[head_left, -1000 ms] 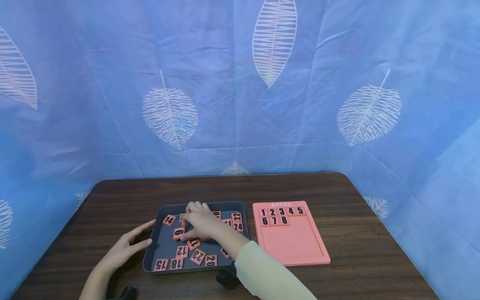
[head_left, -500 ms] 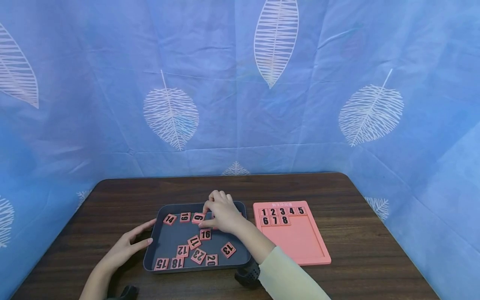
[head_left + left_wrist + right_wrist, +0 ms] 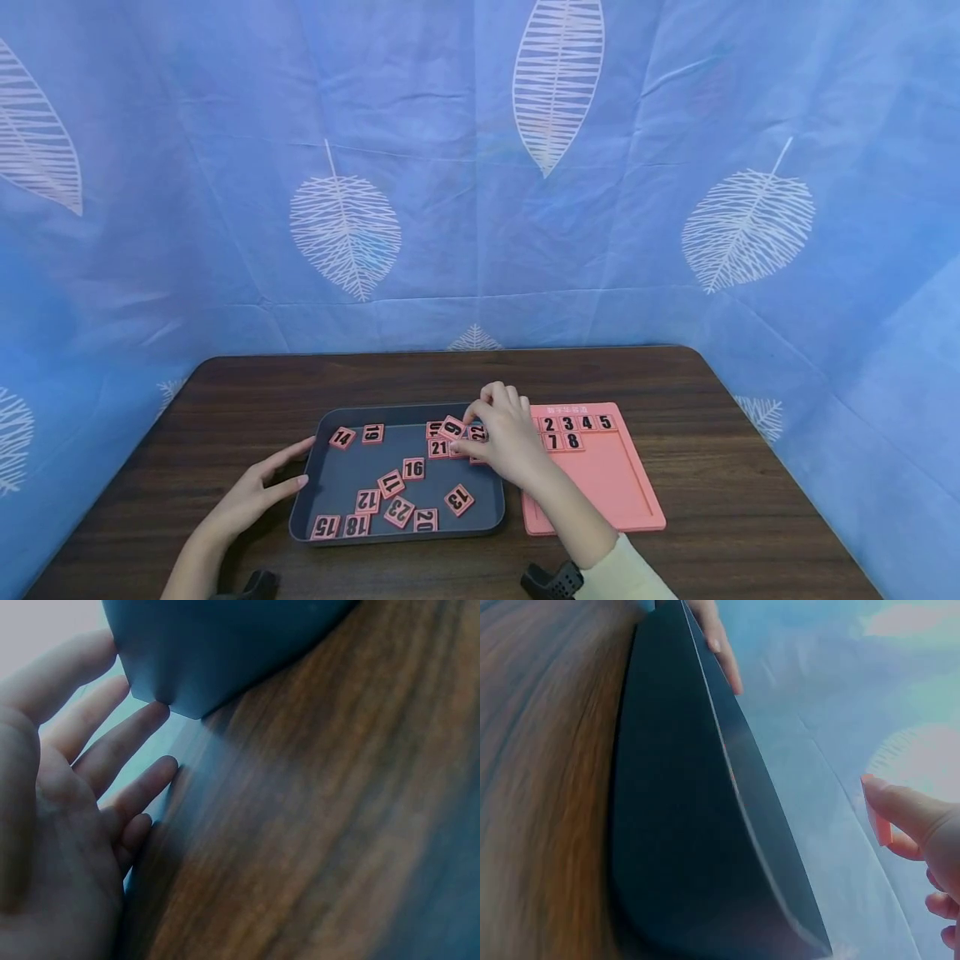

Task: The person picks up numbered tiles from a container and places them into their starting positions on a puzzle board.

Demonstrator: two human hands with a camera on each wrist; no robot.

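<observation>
My right hand [image 3: 512,437] pinches a pink number tile marked 9 [image 3: 452,427] between thumb and fingers, above the right part of the dark grey tray [image 3: 333,479]. From the side, the right wrist view shows this tile [image 3: 877,814] held clear of the tray wall [image 3: 675,795]. At the tray's left edge, my left hand [image 3: 251,496] rests with fingers spread and fairly straight; its fingertips touch the tray wall [image 3: 225,652] in the left wrist view. Just right of the tray lies a pink board [image 3: 600,492] with numbered tiles in its top rows, partly covered by my right hand.
Loose tiles lie scattered in the tray, among them 16 [image 3: 413,468], 13 [image 3: 459,500] and 14 [image 3: 342,438]. Some at the upper right are partly hidden by the held tile and fingers. The brown wooden table [image 3: 720,467] extends around both; a blue curtain [image 3: 465,225] hangs behind.
My right hand has taken the 9 tile from the tray's left-middle and carried it rightward, toward the board. My left hand stays at the tray's edge.
</observation>
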